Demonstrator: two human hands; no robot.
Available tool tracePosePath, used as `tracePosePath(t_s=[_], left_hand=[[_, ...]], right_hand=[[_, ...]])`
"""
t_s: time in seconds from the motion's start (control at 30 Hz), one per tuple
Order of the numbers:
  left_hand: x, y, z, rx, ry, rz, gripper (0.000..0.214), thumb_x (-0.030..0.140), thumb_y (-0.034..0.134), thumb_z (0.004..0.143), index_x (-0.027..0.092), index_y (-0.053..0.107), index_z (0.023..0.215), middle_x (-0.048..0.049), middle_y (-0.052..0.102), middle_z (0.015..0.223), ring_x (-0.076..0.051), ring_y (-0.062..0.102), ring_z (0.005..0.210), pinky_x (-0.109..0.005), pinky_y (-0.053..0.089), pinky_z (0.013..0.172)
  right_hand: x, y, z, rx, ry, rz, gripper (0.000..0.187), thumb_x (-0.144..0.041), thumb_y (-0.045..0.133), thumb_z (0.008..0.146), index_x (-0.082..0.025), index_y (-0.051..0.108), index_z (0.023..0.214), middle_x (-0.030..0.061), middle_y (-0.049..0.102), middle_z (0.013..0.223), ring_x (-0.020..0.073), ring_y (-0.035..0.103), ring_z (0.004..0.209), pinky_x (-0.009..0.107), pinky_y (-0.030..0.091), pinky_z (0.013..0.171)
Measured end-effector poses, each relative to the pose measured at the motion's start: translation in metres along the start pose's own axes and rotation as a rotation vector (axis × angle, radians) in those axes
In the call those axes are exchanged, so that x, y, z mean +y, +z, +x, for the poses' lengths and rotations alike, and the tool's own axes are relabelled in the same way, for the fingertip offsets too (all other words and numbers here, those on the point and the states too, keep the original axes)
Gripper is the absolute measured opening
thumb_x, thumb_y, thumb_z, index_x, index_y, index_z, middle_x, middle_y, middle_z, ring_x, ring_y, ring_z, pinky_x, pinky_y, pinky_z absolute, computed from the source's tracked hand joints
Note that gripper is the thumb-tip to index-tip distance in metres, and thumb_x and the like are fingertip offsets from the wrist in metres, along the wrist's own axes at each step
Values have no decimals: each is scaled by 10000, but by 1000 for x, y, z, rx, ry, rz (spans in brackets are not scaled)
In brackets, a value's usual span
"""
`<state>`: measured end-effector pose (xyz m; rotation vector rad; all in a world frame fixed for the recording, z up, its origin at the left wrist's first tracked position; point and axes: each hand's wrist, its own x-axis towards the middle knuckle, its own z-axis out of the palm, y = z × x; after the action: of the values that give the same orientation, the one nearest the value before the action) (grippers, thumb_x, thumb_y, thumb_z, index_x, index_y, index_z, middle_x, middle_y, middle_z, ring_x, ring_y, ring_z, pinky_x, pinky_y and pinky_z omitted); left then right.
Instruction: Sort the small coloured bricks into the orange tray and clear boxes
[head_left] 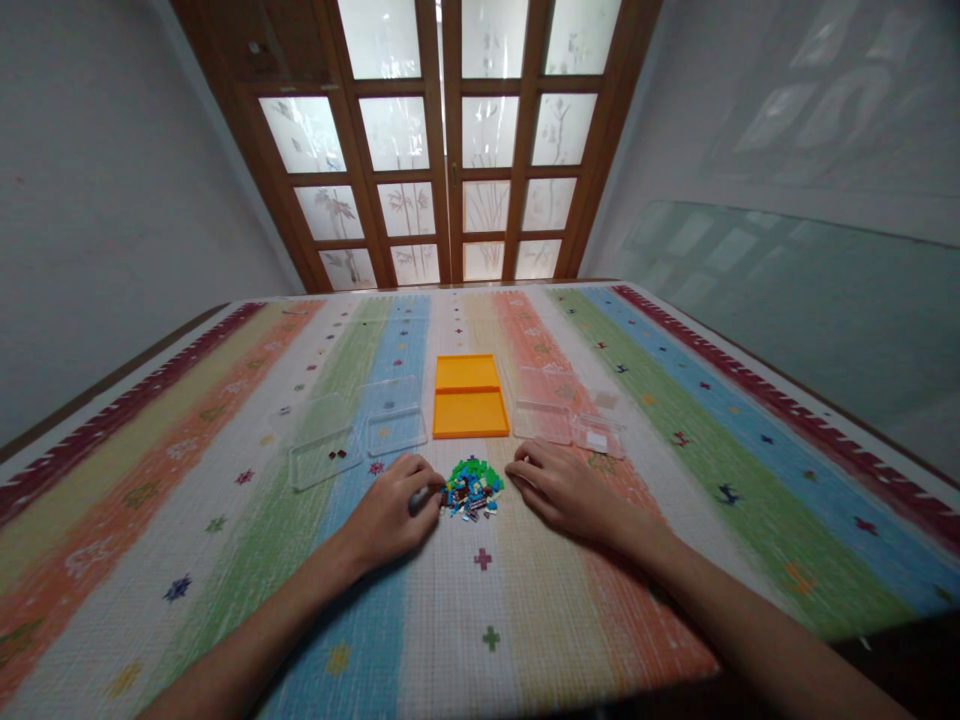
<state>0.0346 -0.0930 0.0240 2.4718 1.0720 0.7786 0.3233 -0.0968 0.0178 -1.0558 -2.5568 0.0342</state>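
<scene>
A heap of small building bricks (472, 488), green, blue, brown and pale, lies on the striped tablecloth between my hands. At the heap's left edge, my left hand (397, 508) has its fingers curled. A small dark grey piece (418, 499) shows by these fingers; its kind is too small to tell. My right hand (559, 488) rests just right of the heap, fingers bent and pressed together. Whether anything is pinched in its fingertips is hidden. Behind the heap, an orange case (471, 412) lies opened flat with bare insides.
On the left, one clear plastic box (304, 482) has a few dark brown pieces (337, 454) in it, and another clear box (397, 432) stands nearer the case. To the right are a clear tray (541, 424) and a smaller box (598, 437) with a white piece inside.
</scene>
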Motion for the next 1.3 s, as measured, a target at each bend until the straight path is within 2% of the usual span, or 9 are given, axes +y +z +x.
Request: tracePosePath(t_s=[0.17, 0.43, 0.67, 1.03, 1.17, 1.3], left_hand=[[-1, 0, 0, -17, -20, 1, 142, 192, 541, 920, 189, 682, 906, -67, 675, 905, -214, 630, 869, -368, 532, 794], [1, -6, 0, 80, 0, -41, 121, 184, 548, 925, 196, 660, 970, -57, 696, 932, -210, 652, 896, -374, 538, 820], [7, -1, 0, 37, 55, -127, 109, 163, 584, 910, 193, 661, 981, -45, 702, 900, -190, 642, 844, -352, 536, 768], [5, 2, 1, -11, 35, -142, 112, 150, 590, 905, 197, 672, 965, -45, 704, 892, -191, 625, 855, -341, 527, 765], [5, 2, 1, 16, 39, -128, 103, 155, 603, 908, 185, 683, 963, -38, 693, 860, -184, 625, 832, -317, 517, 746], [-1, -8, 3, 105, 45, -83, 96, 188, 611, 928, 193, 687, 986, -37, 708, 894, -182, 635, 836, -325, 520, 771]], right_hand=[[-1, -1, 1, 2, -2, 5, 202, -131, 465, 1004, -164, 664, 1004, 111, 644, 974, 205, 575, 857, 338, 454, 772], [1, 0, 0, -1, 9, 11, 215, -142, 451, 1016, -164, 664, 1016, 116, 649, 991, 207, 577, 871, 341, 457, 773], [-1, -1, 1, 1, -9, 6, 231, -132, 434, 1015, -157, 663, 996, 117, 643, 973, 210, 569, 854, 346, 454, 763], [0, 0, 1, -1, -4, -3, 218, -132, 443, 1009, -155, 658, 989, 114, 636, 967, 207, 564, 852, 338, 450, 768], [1, 1, 0, -6, -7, -13, 219, -143, 442, 1011, -157, 659, 991, 117, 639, 973, 215, 566, 857, 342, 452, 762], [1, 0, 0, -16, 5, 5, 215, -142, 445, 1013, -166, 658, 1012, 115, 643, 988, 211, 575, 865, 341, 452, 768]])
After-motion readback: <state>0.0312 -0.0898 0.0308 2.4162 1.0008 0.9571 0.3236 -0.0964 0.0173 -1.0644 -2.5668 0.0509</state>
